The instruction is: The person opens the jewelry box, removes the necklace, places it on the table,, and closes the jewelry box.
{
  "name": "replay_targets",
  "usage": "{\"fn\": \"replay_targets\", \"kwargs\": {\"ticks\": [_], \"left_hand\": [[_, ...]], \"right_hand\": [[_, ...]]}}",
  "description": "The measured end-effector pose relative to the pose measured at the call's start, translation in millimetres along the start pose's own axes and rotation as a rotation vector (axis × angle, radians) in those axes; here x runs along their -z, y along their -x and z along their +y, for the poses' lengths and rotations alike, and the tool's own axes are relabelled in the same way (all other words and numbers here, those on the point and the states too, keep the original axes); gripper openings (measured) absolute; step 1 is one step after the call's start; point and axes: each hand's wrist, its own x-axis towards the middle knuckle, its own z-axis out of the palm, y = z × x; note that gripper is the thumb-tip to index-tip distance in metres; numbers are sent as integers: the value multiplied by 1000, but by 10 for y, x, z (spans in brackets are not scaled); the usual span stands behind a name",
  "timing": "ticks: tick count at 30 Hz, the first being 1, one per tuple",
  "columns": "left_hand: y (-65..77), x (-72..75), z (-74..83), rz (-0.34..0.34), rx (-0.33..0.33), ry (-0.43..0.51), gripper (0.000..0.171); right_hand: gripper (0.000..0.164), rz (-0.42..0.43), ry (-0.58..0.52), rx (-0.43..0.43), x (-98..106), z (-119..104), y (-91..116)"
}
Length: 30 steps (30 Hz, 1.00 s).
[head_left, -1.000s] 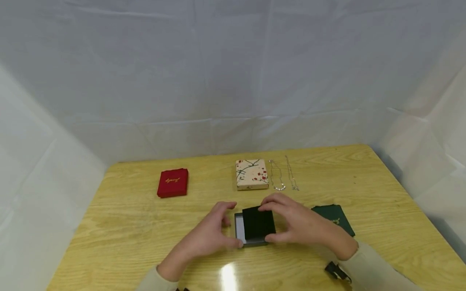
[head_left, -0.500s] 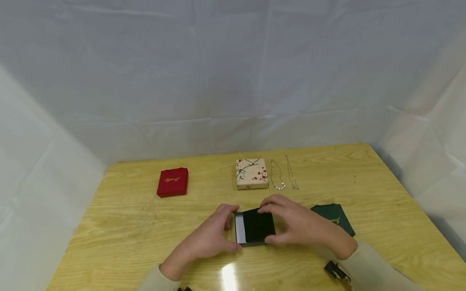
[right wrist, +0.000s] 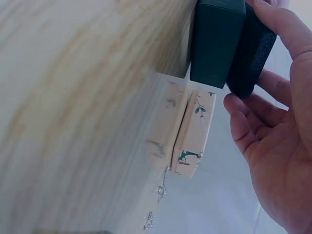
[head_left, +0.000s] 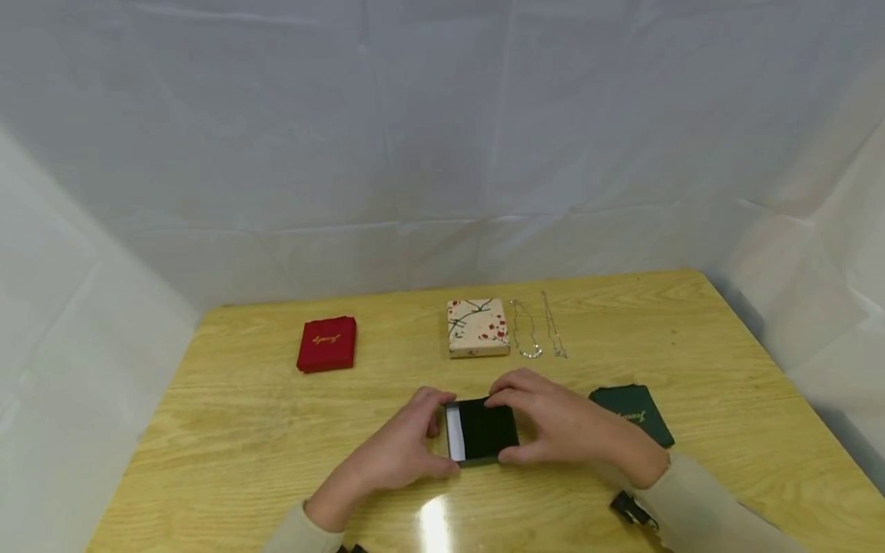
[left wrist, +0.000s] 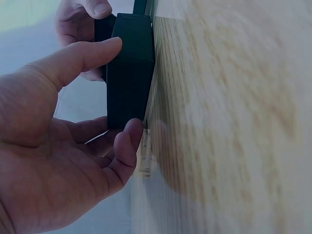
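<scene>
A dark green box base (left wrist: 129, 73) sits on the table in front of me. My left hand (head_left: 394, 449) holds it at its left end, thumb on the near side and fingers on the far side. My right hand (head_left: 563, 422) pinches a black velvety pad (head_left: 488, 430) by its near and far edges. The pad lies over most of the box, leaving a pale strip (head_left: 455, 434) of the inside showing at the left. In the right wrist view the pad (right wrist: 252, 51) still stands proud of the box rim on the right side.
A green lid (head_left: 632, 413) with gold lettering lies right of my right hand. Behind stand a floral box (head_left: 478, 329) and two silver chains, a necklace (head_left: 531, 354) and a thinner chain (head_left: 554, 330). A red box (head_left: 328, 344) is at the left.
The black pad has tilted down flatter over the box and shifted slightly left with the right hand. My left fingers have come in against the far edge of the box.
</scene>
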Motion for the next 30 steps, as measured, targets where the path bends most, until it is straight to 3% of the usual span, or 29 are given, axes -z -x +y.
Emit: {"fn": "replay_targets", "kwargs": {"ticks": [15, 30], "left_hand": [[-1, 5, 2, -9, 11, -5, 88], [-9, 5, -27, -21, 21, -23, 87]], "right_hand": [[60, -6, -62, 17, -48, -33, -93], [58, -30, -37, 42, -79, -42, -132]]}}
